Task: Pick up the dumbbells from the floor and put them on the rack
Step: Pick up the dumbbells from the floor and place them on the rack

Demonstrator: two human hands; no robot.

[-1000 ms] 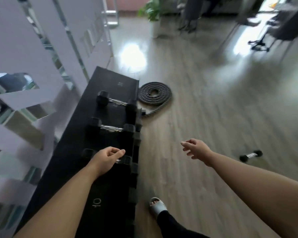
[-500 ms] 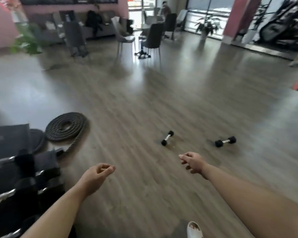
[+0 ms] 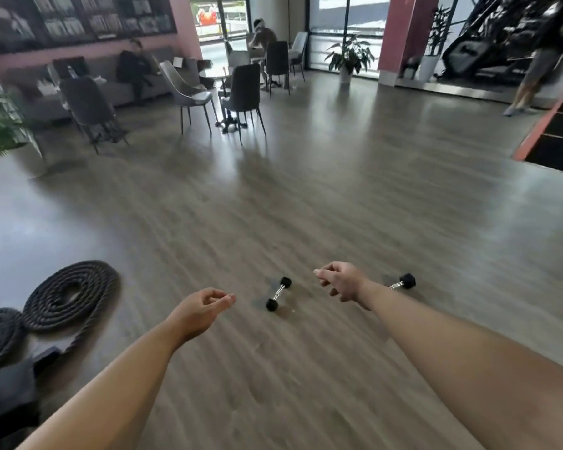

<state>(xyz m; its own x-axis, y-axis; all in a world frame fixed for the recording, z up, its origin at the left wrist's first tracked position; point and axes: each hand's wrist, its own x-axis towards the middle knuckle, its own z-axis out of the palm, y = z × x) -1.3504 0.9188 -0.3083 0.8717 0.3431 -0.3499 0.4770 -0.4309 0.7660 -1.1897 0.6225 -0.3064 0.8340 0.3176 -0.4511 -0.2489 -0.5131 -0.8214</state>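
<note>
Two bare forearms reached forward over the grey-brown wood-plank floor [image 3: 306, 196]; the left hand [image 3: 199, 309] hung in the air with its fingers loosely curled toward the thumb, gripping nothing, and the right hand [image 3: 342, 282] was held a little higher and farther out, its fingers likewise half-curled and empty. Between the two hands, on the floor beyond them, lay a small dumbbell with black hexagonal heads and a chrome handle [image 3: 278, 293], set at a slant with one head nearer the camera; a second black-headed dumbbell [image 3: 403, 282] lay just past the right wrist, which hid its near end — only one head and a short piece of chrome bar showed. Both dumbbells rested on the floor, touched by neither hand. At the left edge a thick black battle rope lay coiled in flat spirals [image 3: 66, 295], and a dark rack corner [image 3: 7, 401] showed at the lower left, blurred. Farther back stood grey chairs [image 3: 241, 92] around a small table, a potted green plant [image 3: 348, 60] by the window, and seated people — indistinct.
</note>
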